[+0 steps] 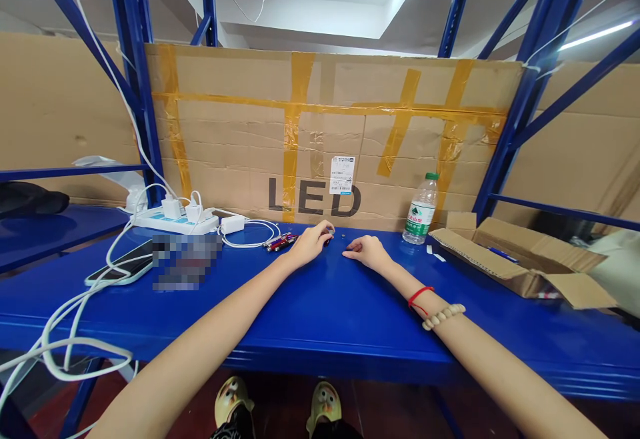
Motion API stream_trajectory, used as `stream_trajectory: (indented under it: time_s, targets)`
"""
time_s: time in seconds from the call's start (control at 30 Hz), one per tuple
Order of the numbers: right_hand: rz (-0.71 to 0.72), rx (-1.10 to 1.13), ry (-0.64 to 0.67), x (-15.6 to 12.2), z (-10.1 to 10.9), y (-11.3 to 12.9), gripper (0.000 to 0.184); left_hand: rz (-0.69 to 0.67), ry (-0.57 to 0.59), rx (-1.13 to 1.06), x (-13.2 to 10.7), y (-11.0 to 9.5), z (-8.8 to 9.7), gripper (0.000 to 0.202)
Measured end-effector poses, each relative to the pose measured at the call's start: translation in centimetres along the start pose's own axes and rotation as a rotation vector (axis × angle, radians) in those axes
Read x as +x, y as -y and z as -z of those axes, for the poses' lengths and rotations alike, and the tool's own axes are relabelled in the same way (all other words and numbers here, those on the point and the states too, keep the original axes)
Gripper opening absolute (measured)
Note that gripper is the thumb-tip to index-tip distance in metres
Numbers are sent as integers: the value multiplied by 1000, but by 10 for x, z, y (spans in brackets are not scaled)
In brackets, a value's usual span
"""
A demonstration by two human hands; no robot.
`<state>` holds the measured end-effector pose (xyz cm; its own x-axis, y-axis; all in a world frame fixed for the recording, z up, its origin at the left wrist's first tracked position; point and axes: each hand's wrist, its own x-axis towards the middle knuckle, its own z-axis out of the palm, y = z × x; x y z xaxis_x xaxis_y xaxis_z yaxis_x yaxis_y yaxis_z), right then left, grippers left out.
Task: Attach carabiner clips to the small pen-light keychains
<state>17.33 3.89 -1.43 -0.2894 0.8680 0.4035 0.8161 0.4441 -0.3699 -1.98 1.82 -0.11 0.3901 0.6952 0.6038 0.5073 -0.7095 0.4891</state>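
My left hand (314,241) is above the blue shelf top (320,312), its fingers curled together. A small dark red bit shows below the fingertips, but what they hold is mostly hidden. Just left of that hand lies a small bundle of dark red, pen-like sticks (281,242). Across a short gap, my right hand (369,253) rests low over the surface with thumb and fingertips drawn into a pinch. Anything between them is too small to name. Tiny specks (343,235) lie on the shelf behind the two hands.
Right of my hands stand a green-capped water bottle (420,212) and an open cardboard box (480,259) with a blue pen (503,254) inside. To the left are a power strip (175,222), white cables (80,305) and a phone (125,264). A large carton (240,139) walls the back.
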Motion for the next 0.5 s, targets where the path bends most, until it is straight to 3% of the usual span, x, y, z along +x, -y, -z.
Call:
stream_trajectory:
  time_s: [0.2,0.4,0.5]
  targets:
    - [-16,189,-33,-1,1,1,9,53,69,-24,-2,6,-11,11]
    - [55,540,-182,1,-1,11,19,71,98,-128,-1,9,-17,5]
    - [125,606,-252,1,1,16,22,51,104,-147,-1,9,-18,5]
